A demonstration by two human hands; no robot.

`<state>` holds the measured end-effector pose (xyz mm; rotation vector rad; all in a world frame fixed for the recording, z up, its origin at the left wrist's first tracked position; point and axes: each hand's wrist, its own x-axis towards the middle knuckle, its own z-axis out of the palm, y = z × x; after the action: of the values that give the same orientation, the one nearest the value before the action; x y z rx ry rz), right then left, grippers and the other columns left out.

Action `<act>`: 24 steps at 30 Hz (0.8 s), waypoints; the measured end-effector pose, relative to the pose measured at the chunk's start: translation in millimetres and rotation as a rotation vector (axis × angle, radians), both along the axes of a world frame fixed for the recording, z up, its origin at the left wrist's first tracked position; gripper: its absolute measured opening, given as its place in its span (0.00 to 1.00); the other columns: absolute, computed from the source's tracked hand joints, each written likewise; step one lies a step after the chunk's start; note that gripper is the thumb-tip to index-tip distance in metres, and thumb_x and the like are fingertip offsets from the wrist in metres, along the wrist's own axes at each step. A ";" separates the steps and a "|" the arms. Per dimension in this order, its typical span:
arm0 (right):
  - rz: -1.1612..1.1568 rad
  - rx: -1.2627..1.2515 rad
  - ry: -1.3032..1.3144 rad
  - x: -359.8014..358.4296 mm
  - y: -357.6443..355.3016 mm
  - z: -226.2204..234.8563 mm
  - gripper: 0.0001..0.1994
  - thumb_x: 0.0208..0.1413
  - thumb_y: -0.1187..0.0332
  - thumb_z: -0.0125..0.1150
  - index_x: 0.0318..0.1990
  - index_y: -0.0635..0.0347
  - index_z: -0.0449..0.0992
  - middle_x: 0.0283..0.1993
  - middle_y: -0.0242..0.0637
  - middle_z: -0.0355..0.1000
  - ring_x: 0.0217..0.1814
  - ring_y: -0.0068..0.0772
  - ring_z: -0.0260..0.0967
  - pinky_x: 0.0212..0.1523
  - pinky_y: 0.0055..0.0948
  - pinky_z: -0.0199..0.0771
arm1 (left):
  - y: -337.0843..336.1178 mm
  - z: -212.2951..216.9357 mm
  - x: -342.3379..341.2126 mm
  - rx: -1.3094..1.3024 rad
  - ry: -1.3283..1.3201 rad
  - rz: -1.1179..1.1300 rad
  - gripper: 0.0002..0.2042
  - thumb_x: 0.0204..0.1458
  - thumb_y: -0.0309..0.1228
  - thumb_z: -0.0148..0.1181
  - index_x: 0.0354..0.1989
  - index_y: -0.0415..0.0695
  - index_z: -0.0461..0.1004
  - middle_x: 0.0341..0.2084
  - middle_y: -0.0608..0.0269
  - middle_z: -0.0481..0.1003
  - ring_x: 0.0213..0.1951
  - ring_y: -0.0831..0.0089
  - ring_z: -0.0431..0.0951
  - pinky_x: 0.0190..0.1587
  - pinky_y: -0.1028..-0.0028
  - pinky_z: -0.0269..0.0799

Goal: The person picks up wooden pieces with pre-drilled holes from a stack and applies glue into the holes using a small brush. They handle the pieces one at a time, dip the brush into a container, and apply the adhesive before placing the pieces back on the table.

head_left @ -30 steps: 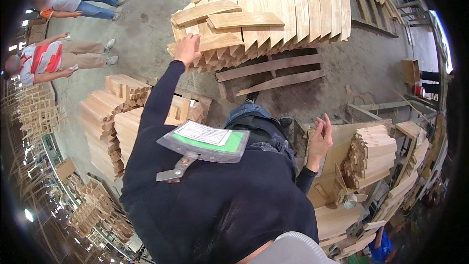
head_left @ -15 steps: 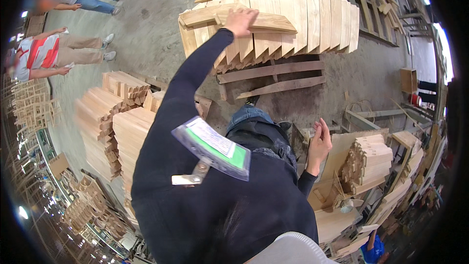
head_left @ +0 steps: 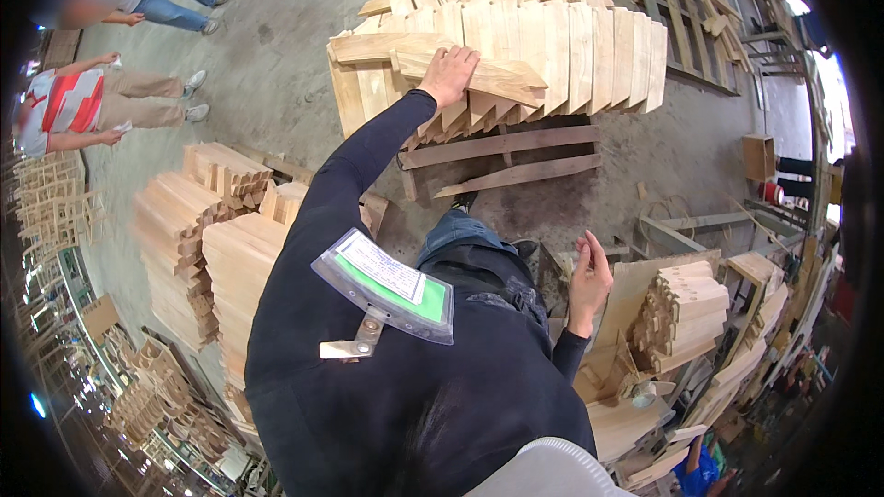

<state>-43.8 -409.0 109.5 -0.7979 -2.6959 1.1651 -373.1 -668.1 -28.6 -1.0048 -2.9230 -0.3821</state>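
My left hand (head_left: 448, 75) reaches out over a large stack of pale wooden pieces (head_left: 580, 51). Its fingers wrap over a short wooden board with an angled end (head_left: 506, 79), which lies across the top of the stack. Just behind that board rests another wooden board (head_left: 387, 46), partly hidden by my hand. My right hand (head_left: 589, 285) hangs at my right side with its fingers apart and nothing in them. The nearest thing to it is a worktop bearing a smaller stack of wooden pieces (head_left: 686, 311).
A wooden pallet (head_left: 516, 149) shows under the big stack. More piles of wood (head_left: 180, 239) stand at my left. Two people (head_left: 83, 101) stand at the far left. At the far right lies another pallet (head_left: 686, 28); a metal frame (head_left: 681, 230) stands nearer.
The angled board under my left hand has shifted toward me and away from the board behind it, and my fingers have curled over it. My right hand stays at my side.
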 end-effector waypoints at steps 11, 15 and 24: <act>-0.008 -0.117 0.153 -6.5 -11.7 1.0 0.12 0.61 0.75 0.54 0.51 0.60 0.77 0.42 0.42 0.79 0.44 0.31 0.78 0.45 0.27 0.76 | 22.8 44.4 -12.7 0.227 -0.585 -0.100 0.34 0.35 0.41 0.74 0.51 0.37 0.68 0.47 0.54 0.72 0.50 0.59 0.73 0.52 0.63 0.70; -0.016 -0.236 0.258 -20.7 -27.4 14.0 0.15 0.61 0.74 0.55 0.56 0.60 0.73 0.47 0.42 0.77 0.47 0.30 0.77 0.46 0.27 0.76 | 57.4 103.2 29.6 0.652 -1.322 -0.143 0.35 0.45 0.46 0.69 0.56 0.34 0.66 0.48 0.52 0.74 0.48 0.66 0.76 0.51 0.67 0.73; -0.178 -0.487 0.519 -33.2 -38.0 61.6 0.27 0.58 0.69 0.61 0.65 0.61 0.61 0.59 0.40 0.59 0.56 0.35 0.68 0.54 0.34 0.75 | 151.4 128.8 132.8 1.130 -2.384 -0.315 0.35 0.56 0.59 0.41 0.58 0.38 0.67 0.48 0.49 0.75 0.47 0.59 0.77 0.50 0.62 0.74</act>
<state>-77.1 -447.0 171.2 -0.6458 -1.9137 1.7221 -240.3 -516.7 100.2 0.1629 0.3325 1.5611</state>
